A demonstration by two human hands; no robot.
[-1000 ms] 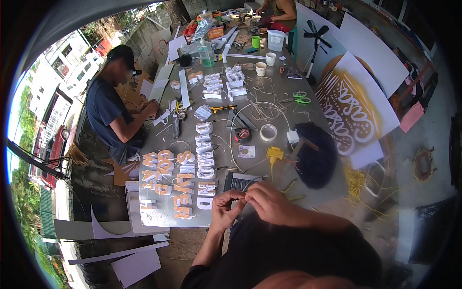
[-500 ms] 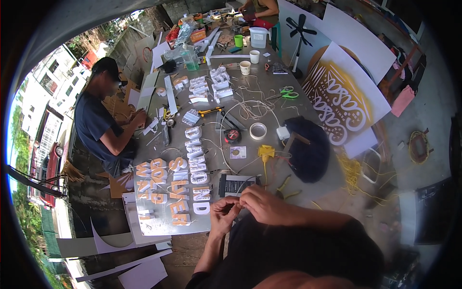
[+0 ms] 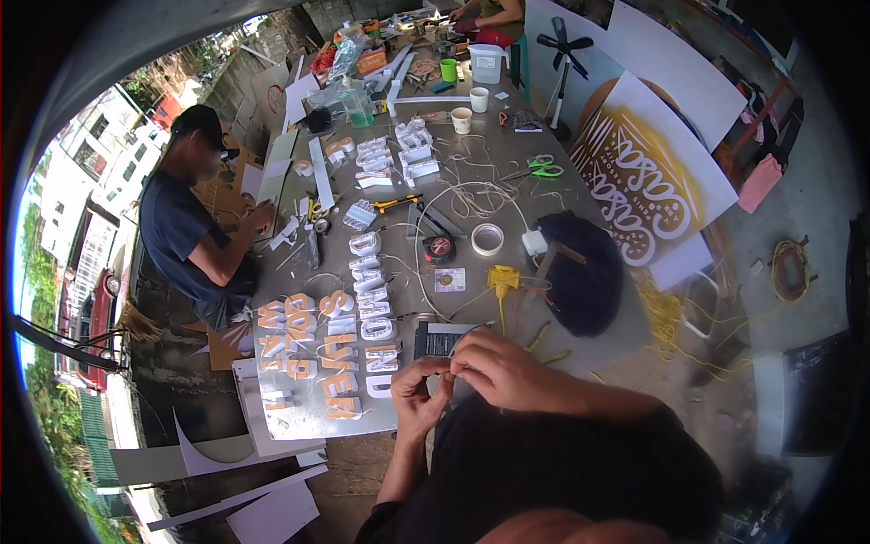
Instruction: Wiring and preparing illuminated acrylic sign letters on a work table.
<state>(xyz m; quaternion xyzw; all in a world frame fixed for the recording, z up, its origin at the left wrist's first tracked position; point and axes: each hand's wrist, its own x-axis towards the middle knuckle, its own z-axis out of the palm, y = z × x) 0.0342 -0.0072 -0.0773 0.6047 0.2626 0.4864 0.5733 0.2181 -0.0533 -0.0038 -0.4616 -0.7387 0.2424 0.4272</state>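
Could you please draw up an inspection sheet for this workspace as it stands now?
Surface: grey metal-looking table, crowded along much of its length.
Work items: black rectangular box with a printed label near the front edge; orange-faced white block letters in rows to its left.
Clutter: black-and-red tape measure, cream tape roll, green-handled scissors, navy cloth bundle.
Hands: left hand and right hand meet at the fingertips; anything between them is too small to tell.
Cables: thin pale wires tangled mid-table; white boxy adapter beside the cloth; tangled yellow cord by the table's right edge.
Surroundings: dark-capped person at left; another person at the far end; black-bladed fan at far right.
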